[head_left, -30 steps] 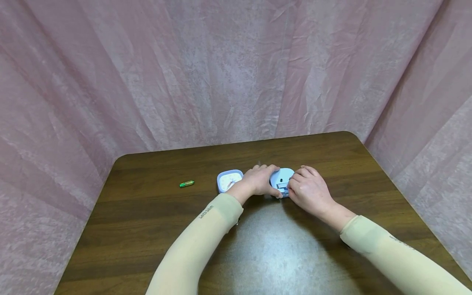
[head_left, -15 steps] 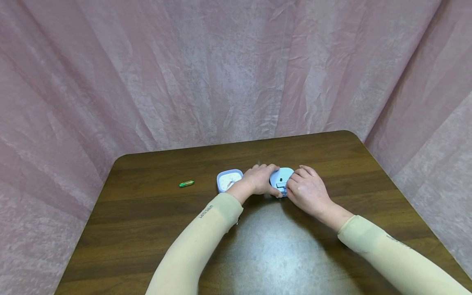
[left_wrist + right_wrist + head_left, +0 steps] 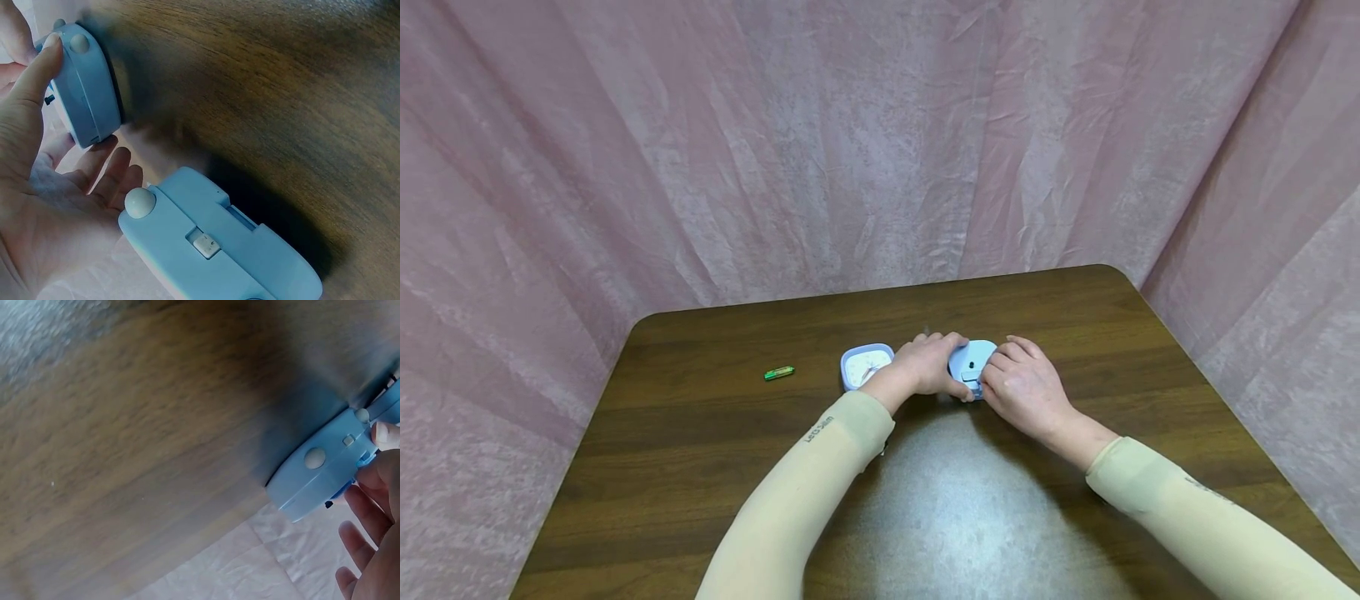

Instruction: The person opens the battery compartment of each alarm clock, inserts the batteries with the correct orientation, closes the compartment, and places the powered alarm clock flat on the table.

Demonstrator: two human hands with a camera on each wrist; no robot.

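A round light-blue alarm clock [image 3: 973, 354] stands face down, its back with a black knob and battery compartment turned up. My left hand [image 3: 927, 365] holds it by the left side, thumb near a white foot and fingers around the far edge. At the battery compartment, the curled fingers of my right hand [image 3: 1026, 385] pinch a small light-blue piece [image 3: 365, 459]; the fingers partly hide it. Just left of my left wrist lies a second alarm clock [image 3: 867, 367], squarish and blue-framed, white dial up.
A green battery [image 3: 778, 373] lies at the left of the brown wooden table [image 3: 700, 450]. Pink curtains [image 3: 865, 150] hang right behind the table's far edge. The second clock [image 3: 219, 237] stands close under my left hand.
My right hand has shifted slightly left over the battery compartment, and the light-blue piece there sits a little differently. My left hand, the second clock and the battery stay put.
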